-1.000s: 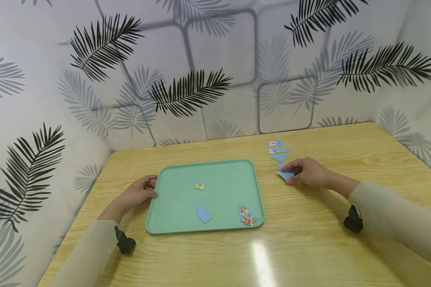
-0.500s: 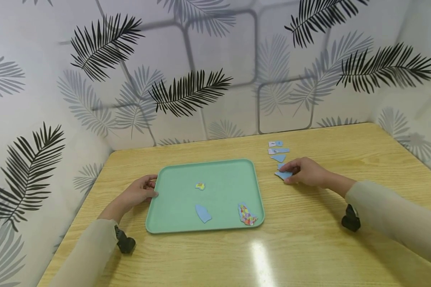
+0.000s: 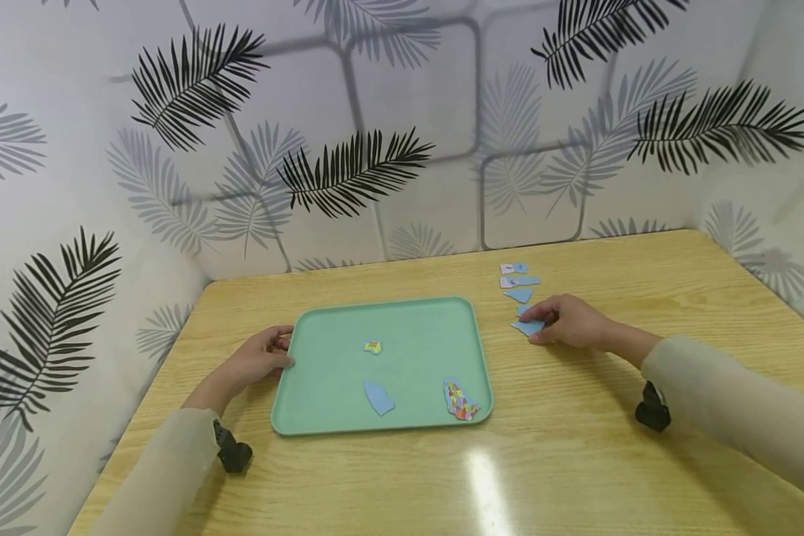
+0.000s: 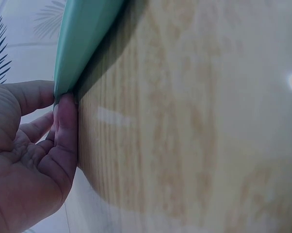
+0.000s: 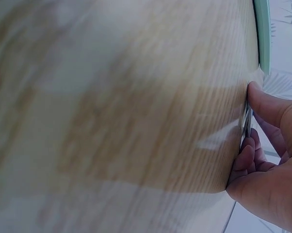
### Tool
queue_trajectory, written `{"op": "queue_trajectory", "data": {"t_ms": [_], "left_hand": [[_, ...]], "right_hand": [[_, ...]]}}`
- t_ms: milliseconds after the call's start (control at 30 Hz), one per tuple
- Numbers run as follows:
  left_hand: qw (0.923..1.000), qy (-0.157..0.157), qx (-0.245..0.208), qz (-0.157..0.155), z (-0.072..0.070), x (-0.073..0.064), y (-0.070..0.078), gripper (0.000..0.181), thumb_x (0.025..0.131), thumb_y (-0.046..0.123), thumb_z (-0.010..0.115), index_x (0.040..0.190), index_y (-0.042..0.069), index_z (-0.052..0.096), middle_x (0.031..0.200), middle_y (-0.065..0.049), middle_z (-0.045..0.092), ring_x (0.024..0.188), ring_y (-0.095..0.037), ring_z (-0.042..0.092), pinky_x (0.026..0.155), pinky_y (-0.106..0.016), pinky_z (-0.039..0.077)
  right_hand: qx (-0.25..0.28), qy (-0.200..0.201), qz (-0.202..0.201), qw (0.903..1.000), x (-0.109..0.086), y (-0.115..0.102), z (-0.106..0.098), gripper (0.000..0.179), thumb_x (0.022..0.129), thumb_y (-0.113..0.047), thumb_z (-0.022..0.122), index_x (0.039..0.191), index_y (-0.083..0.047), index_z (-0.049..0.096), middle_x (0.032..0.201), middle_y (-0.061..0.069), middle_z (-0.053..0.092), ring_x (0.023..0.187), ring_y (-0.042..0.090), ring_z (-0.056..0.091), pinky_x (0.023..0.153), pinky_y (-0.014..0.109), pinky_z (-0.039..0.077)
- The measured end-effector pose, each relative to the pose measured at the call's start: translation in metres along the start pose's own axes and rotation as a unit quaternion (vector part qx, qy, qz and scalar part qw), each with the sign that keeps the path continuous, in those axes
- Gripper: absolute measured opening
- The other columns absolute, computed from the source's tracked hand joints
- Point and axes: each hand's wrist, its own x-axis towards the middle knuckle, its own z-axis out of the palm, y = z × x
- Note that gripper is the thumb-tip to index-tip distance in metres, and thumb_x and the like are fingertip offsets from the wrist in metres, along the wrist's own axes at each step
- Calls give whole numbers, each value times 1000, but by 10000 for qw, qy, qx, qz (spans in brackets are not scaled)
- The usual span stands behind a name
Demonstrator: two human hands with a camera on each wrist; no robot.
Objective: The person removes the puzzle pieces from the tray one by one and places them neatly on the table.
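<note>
In the head view my left hand (image 3: 256, 360) holds the left rim of the green tray (image 3: 328, 380). The left wrist view has thumb and fingers on either side of the tray's edge. To the tray's right, my right hand (image 3: 569, 324) pinches a light-blue puzzle piece (image 3: 526, 327), which lies flat or nearly flat on the table. Its fingers cover part of the piece. Just behind it, another small blue piece (image 3: 522, 309) is partly hidden by the fingers. On the tray lie a yellow piece (image 3: 373, 347), a blue piece (image 3: 378, 399) and a multicoloured map-like piece (image 3: 461, 400).
Beyond the right hand, a column of pieces continues: a pointed blue piece (image 3: 519, 295), a long white-and-blue piece (image 3: 519, 282) and a short white-and-blue piece (image 3: 514, 268). The wooden table (image 3: 388, 476) ends against a leaf-patterned wall (image 3: 429, 193) at the back.
My right hand has shifted slightly left with the blue puzzle piece, mostly during the first half second. The left hand and the tray stay practically where they were.
</note>
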Motion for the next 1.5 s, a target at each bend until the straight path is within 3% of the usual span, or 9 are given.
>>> {"op": "queue_trajectory", "data": {"t_ms": [533,1500], "left_hand": [[10000,0,-16,2,2,-2,3,64,93,0,57,150,-3,27,113,-16,42,96,-23,45,77,-33,49],[10000,9,98,-4,2,-3,5,64,94,1,57,150,-3,26,114,-17,43,97,-24,46,78,-34,49]], "right_hand": [[-237,37,18,9997,1,4,-1,38,84,-14,76,118,0,68,108,11,65,90,22,53,76,34,44],[-75,111,100,9999,-1,1,-2,39,83,-12,78,118,1,68,97,10,61,83,21,46,69,32,40]]}}
